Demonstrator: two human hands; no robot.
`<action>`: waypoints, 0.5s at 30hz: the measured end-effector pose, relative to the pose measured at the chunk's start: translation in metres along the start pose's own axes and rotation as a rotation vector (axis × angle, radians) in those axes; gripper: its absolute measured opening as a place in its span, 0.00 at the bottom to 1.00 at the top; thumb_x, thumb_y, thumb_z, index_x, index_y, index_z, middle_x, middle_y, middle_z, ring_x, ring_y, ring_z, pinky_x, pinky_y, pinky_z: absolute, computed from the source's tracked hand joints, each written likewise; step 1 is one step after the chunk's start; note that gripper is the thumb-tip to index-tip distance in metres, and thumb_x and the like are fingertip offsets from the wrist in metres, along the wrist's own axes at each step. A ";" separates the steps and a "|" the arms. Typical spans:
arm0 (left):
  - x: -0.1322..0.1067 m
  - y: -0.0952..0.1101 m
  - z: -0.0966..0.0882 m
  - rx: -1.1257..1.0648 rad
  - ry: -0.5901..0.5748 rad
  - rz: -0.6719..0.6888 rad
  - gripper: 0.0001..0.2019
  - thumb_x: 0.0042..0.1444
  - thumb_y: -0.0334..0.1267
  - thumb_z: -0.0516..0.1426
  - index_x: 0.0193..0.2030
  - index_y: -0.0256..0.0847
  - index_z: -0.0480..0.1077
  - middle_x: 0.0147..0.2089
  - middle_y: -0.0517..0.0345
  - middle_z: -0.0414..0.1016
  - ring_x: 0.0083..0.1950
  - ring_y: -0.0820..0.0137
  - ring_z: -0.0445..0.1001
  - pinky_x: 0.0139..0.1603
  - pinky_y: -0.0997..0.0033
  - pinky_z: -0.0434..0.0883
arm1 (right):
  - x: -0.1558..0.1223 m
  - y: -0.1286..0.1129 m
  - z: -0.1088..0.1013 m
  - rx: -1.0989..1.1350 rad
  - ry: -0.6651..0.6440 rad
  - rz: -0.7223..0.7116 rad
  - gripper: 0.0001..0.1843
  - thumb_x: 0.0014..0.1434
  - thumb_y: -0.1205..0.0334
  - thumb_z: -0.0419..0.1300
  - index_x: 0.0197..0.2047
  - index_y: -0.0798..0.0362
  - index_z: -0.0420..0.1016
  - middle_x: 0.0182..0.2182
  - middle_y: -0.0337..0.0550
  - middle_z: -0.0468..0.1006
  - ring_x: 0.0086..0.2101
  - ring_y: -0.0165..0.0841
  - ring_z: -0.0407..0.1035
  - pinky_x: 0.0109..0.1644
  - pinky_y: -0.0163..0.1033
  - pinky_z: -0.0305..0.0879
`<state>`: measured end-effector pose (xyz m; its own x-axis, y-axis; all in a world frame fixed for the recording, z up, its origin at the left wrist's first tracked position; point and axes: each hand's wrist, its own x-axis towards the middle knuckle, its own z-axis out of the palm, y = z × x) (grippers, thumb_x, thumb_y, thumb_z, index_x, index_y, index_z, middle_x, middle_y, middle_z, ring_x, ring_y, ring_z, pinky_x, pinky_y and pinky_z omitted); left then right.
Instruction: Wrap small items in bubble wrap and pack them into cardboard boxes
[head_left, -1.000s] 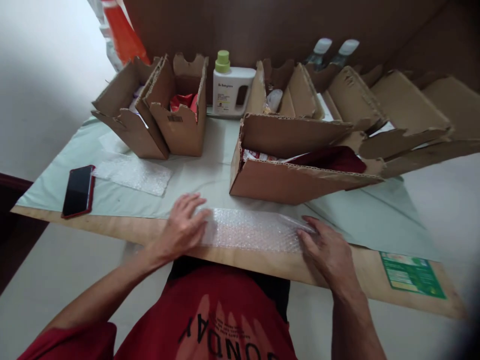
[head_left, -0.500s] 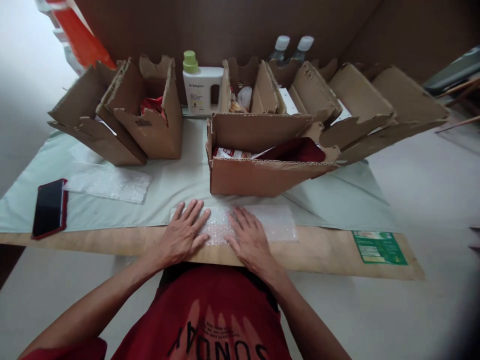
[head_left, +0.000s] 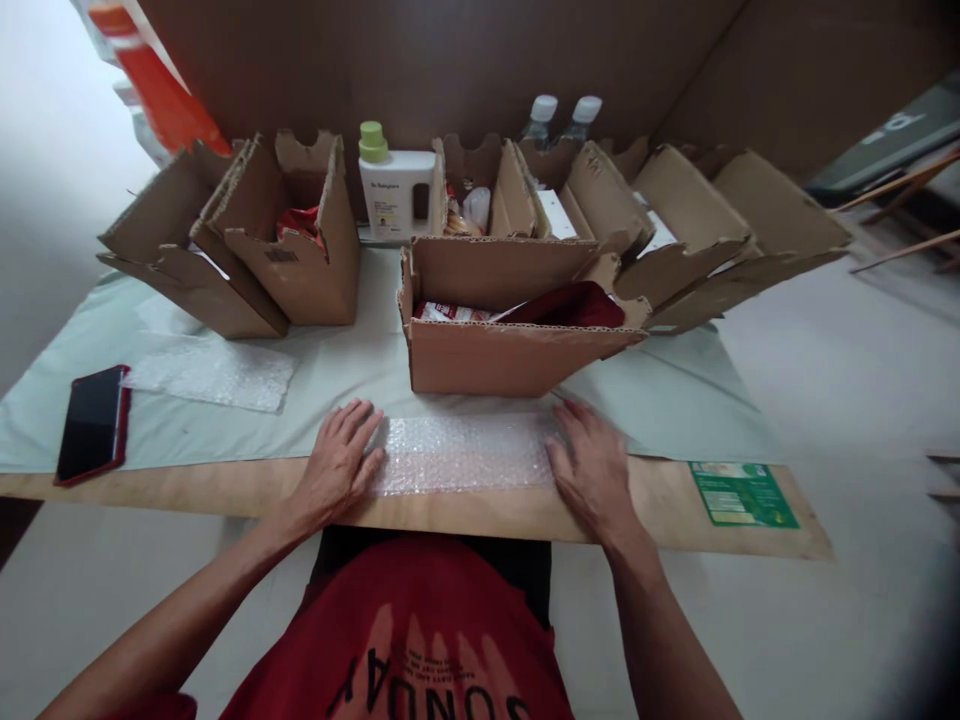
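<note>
A strip of bubble wrap (head_left: 461, 455) lies flat along the front edge of the table, partly over the cloth and partly over bare wood. At its left end rests my left hand (head_left: 341, 455), fingers stretched out and thumb apart. My right hand (head_left: 589, 455) lies on the right end with its fingers spread, covering that edge. Neither hand grips anything. Just behind the strip stands a long cardboard box (head_left: 517, 355) holding a dark red item (head_left: 577, 305) and a printed packet (head_left: 454, 313).
Several open cardboard boxes (head_left: 300, 270) line the back, with a white jug (head_left: 394, 195) among them. Another bubble wrap piece (head_left: 214, 375) and a phone (head_left: 92, 425) lie at left. A green printed card (head_left: 742, 493) is at the right front edge. Two bottles (head_left: 541, 120) stand behind.
My right hand has slid right to the far end of the bubble wrap. My left hand has shifted slightly left, leaving the strip's middle uncovered. The view has moved a little.
</note>
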<state>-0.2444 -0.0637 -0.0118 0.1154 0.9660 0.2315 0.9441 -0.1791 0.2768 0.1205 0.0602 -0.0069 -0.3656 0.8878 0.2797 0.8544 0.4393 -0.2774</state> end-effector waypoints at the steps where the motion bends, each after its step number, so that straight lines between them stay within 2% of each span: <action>1: 0.001 -0.001 -0.002 0.007 0.022 -0.016 0.23 0.69 0.38 0.50 0.69 0.38 0.63 0.68 0.38 0.69 0.71 0.49 0.63 0.71 0.43 0.61 | 0.006 -0.003 0.002 0.011 -0.030 -0.013 0.24 0.66 0.59 0.51 0.62 0.54 0.73 0.63 0.57 0.73 0.62 0.51 0.67 0.62 0.58 0.64; 4: 0.005 -0.001 -0.010 0.040 0.030 -0.048 0.22 0.65 0.38 0.53 0.64 0.37 0.68 0.58 0.39 0.76 0.61 0.49 0.71 0.64 0.44 0.67 | 0.019 -0.006 0.008 0.040 -0.084 0.002 0.20 0.63 0.60 0.53 0.54 0.54 0.77 0.61 0.57 0.75 0.58 0.51 0.69 0.59 0.58 0.65; 7: 0.012 0.000 -0.020 0.086 -0.046 -0.096 0.21 0.62 0.41 0.57 0.60 0.37 0.73 0.50 0.41 0.78 0.52 0.50 0.73 0.56 0.47 0.70 | 0.022 -0.005 0.008 0.117 -0.079 0.013 0.13 0.61 0.59 0.54 0.41 0.53 0.78 0.58 0.57 0.77 0.57 0.52 0.71 0.58 0.58 0.65; 9: 0.017 -0.002 -0.026 0.107 -0.117 -0.129 0.17 0.61 0.43 0.58 0.53 0.39 0.76 0.44 0.44 0.78 0.49 0.50 0.73 0.53 0.48 0.71 | 0.019 -0.005 0.004 0.196 -0.068 0.031 0.11 0.60 0.58 0.54 0.37 0.52 0.77 0.56 0.56 0.79 0.55 0.52 0.72 0.58 0.59 0.65; 12: 0.019 -0.010 -0.033 0.067 -0.189 -0.160 0.09 0.60 0.41 0.57 0.41 0.43 0.77 0.39 0.48 0.78 0.45 0.52 0.74 0.51 0.49 0.71 | 0.012 -0.007 -0.008 0.291 -0.061 0.079 0.11 0.60 0.56 0.55 0.37 0.51 0.76 0.48 0.52 0.83 0.48 0.47 0.76 0.55 0.55 0.68; 15: 0.017 -0.019 -0.040 -0.063 -0.193 -0.167 0.06 0.59 0.37 0.56 0.37 0.44 0.75 0.38 0.52 0.78 0.43 0.57 0.75 0.50 0.53 0.72 | 0.002 -0.006 -0.020 0.375 -0.056 0.171 0.13 0.61 0.52 0.56 0.41 0.50 0.76 0.38 0.47 0.83 0.39 0.41 0.77 0.47 0.47 0.72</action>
<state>-0.2726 -0.0516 0.0239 0.0221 0.9998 -0.0027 0.9346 -0.0197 0.3553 0.1218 0.0563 0.0137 -0.2588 0.9537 0.1530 0.7145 0.2956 -0.6341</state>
